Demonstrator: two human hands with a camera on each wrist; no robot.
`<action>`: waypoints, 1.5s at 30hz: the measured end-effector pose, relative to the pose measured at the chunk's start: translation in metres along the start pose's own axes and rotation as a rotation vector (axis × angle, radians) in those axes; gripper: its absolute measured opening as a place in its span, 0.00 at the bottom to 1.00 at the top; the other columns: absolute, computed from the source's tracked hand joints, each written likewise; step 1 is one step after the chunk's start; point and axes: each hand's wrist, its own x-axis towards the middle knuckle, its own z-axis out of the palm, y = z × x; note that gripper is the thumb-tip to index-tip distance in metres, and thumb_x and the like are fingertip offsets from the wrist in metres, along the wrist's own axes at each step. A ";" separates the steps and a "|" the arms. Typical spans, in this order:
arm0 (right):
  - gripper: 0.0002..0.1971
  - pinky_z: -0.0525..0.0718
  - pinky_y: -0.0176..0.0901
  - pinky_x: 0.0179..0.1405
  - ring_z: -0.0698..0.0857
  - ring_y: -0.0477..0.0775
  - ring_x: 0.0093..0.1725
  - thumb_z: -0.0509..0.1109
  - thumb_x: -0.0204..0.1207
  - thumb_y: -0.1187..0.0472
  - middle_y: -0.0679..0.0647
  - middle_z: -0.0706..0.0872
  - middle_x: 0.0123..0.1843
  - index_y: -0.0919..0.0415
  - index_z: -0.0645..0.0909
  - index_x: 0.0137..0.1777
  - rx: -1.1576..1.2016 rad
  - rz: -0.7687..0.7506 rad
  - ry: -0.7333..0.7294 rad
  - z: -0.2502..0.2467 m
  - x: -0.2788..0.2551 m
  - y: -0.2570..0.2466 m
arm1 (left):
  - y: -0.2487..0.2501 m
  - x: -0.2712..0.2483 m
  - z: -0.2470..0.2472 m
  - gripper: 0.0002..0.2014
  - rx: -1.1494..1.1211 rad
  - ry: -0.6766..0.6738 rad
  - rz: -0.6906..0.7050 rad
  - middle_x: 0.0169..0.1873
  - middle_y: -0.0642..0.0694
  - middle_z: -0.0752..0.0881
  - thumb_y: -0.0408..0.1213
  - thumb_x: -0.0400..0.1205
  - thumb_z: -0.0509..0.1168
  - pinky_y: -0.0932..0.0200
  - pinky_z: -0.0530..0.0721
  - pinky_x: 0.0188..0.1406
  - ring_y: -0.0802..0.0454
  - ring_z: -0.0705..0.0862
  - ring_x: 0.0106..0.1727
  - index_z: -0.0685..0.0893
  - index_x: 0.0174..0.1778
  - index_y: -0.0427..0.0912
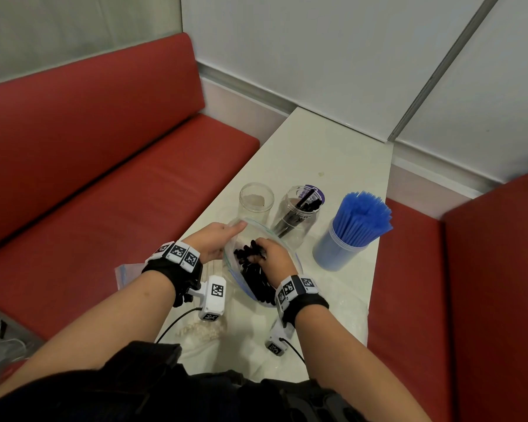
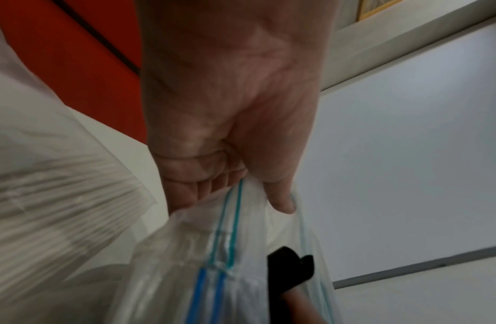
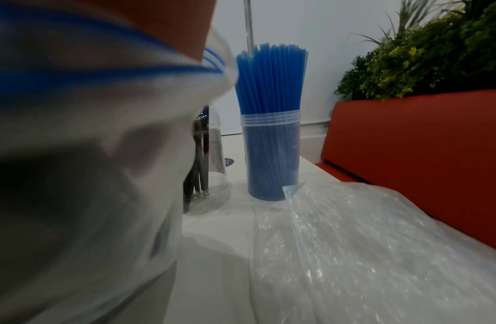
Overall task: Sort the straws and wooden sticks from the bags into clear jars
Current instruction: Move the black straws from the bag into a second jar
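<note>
Step in hand: drawing black straws (image 1: 253, 278) out of a clear zip bag (image 1: 235, 271) for the middle jar.
- Left hand (image 1: 215, 243): holds the bag mouth open, thumb and curled fingers pinching its rim (image 2: 235, 197), forefinger stretched along the edge.
- Right hand (image 1: 273, 254): reaches inside the bag, fingers curled round a bunch of the black straws.
- Advice, as a judgement: keep the mouth held wide and taut; gather the bunch parallel, draw it out ends together, and tip it upright before lowering it into the half-filled jar (image 1: 299, 213), which stands just beyond the bag.
- Other jars: an empty one (image 1: 255, 200) to the left; one packed with blue straws (image 3: 271, 122) to the right.
- Wooden sticks (image 1: 209, 271): in another bag under the left wrist, not yet sorted.

Surface (image 1: 333, 153): white, narrow, bearing a flattened empty bag (image 3: 366, 241) at the right.

Room: red benches (image 1: 104, 147) on both sides, pale wall panels, foliage (image 3: 421, 50) behind the right bench.
</note>
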 end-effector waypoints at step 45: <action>0.08 0.88 0.58 0.62 0.90 0.57 0.55 0.75 0.80 0.60 0.52 0.90 0.51 0.57 0.85 0.56 0.581 0.159 0.803 -0.169 0.060 -0.022 | 0.018 -0.001 0.005 0.22 -0.056 0.025 -0.186 0.50 0.36 0.80 0.52 0.90 0.51 0.27 0.78 0.66 0.35 0.81 0.51 0.78 0.61 0.37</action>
